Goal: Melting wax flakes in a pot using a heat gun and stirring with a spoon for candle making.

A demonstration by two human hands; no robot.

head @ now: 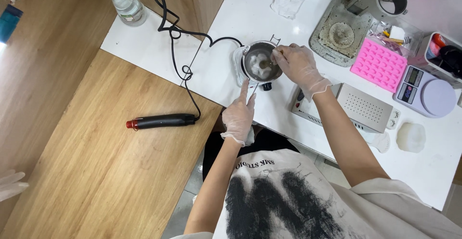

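While the gloved right hand (299,65) pinches a stirrer in the metal melting pot (261,65), the left hand (239,116) – fingers extended, holding nothing – steadies its base

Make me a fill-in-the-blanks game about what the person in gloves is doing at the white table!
1. The right hand stirs inside a small metal ____ .
2. The left hand touches the pot's side with a pointing ____ .
3. The silicone mould near the scale is coloured ____ .
4. The black heat tool on the wooden table has a ____ tip.

Missing words: pot; finger; pink; red
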